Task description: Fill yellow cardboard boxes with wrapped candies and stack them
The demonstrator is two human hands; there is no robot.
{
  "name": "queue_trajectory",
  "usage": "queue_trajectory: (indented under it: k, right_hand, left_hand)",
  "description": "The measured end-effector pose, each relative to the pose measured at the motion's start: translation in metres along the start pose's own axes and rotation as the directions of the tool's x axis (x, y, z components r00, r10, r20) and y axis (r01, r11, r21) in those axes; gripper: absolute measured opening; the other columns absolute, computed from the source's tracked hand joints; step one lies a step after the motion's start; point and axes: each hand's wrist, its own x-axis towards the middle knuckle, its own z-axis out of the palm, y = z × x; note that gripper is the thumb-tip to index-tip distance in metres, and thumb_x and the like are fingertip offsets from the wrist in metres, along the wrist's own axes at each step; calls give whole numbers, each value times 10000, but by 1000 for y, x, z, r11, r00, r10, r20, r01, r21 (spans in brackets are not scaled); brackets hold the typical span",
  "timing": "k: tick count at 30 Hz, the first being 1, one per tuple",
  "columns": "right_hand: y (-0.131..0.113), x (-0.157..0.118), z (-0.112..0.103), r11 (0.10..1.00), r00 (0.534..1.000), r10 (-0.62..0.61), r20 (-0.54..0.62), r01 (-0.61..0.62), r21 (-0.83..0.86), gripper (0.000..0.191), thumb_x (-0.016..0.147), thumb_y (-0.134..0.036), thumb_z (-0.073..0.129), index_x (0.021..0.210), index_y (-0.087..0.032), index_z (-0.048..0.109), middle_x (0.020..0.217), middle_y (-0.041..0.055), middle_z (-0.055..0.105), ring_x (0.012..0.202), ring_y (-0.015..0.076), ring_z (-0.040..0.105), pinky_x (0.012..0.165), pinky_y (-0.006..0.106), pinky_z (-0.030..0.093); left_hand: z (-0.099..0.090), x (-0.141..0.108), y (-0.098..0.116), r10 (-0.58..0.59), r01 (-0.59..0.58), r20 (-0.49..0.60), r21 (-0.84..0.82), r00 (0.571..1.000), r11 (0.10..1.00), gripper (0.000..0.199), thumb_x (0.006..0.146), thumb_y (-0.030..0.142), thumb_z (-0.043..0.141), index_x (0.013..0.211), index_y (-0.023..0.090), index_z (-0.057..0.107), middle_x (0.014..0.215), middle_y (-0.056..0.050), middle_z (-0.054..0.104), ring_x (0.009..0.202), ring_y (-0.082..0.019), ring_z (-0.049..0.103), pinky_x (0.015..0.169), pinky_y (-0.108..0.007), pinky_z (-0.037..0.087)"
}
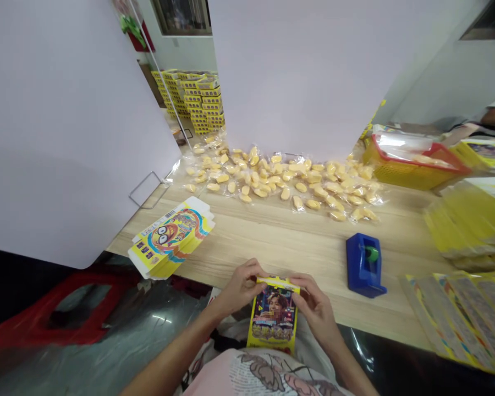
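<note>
A yellow printed box (273, 319) is upright against my lap at the table's front edge, its printed front facing up toward me. My left hand (242, 284) pinches its top left corner between thumb and fingers. At the top right corner, my right hand (312, 302) grips the box the same way. The top edge of the box lies between both hands. To the left rests a stack of flat yellow cartons (173, 237) with a cartoon face. A blue tape dispenser (365, 265) stands to the right of my right hand.
Many wrapped yellow pieces (284, 179) spread along the back of the wooden table (247, 236). A yellow and red basket (412, 165) stands at the back right, near another person's arm (464, 132). Packages (457, 319) fill the right side. A red stool (78, 308) is lower left.
</note>
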Motion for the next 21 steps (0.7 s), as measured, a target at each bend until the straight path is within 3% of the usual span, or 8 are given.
queue_trajectory:
  k: [2,5,8,13,15,19,21]
  right_hand:
    - [-7,1,-2,999,1000,7,23,-7,-41,171,880,-339,572,948,-219,673,1138,92,572,1092,218,542,890,319,465]
    - [-19,7,-4,993,998,30,58,-24,-114,155,854,-337,612,888,-199,675,1033,86,626,985,213,589,848,319,478]
    - [-30,15,-6,977,996,31,83,-13,-211,167,834,-339,634,890,-187,677,915,70,660,861,205,606,784,313,481]
    - [-38,27,-8,957,993,90,83,-63,-284,233,854,-369,590,773,-168,675,693,30,625,630,158,532,575,260,416]
    - [-37,26,-8,962,994,77,83,-52,-269,244,872,-355,569,743,-170,662,703,30,623,664,162,551,599,259,429]
    - [-28,15,-8,978,995,18,95,2,-209,152,865,-328,594,871,-195,669,936,63,645,878,198,599,718,279,487]
    - [-22,9,-6,981,998,0,70,14,-194,133,850,-321,618,900,-208,667,1011,73,628,945,208,590,754,289,495]
  left_hand:
    - [-8,-1,11,20,-22,48,42,999,999,137,829,265,623,875,163,702,883,-56,573,851,-164,555,734,-263,425]
    - [-14,0,22,13,-14,41,35,999,999,177,839,270,604,903,158,725,878,-76,617,825,-170,573,724,-273,432]
    - [-16,5,21,-17,17,40,9,999,1000,196,807,296,646,910,153,732,807,-63,635,741,-156,564,675,-260,417]
    - [-19,18,15,-146,159,89,-171,985,972,258,773,372,680,807,119,716,719,-42,622,649,-131,526,598,-236,373]
    - [-20,20,15,-131,146,101,-167,986,975,261,784,375,668,768,117,706,712,-37,598,652,-126,519,593,-229,364]
    - [-16,12,13,-59,73,139,-98,989,993,233,815,359,639,835,131,681,845,-58,595,773,-153,548,667,-239,405]
    - [-10,6,10,-35,44,98,-93,995,995,211,811,346,648,835,136,653,877,-60,588,812,-161,545,705,-248,415]
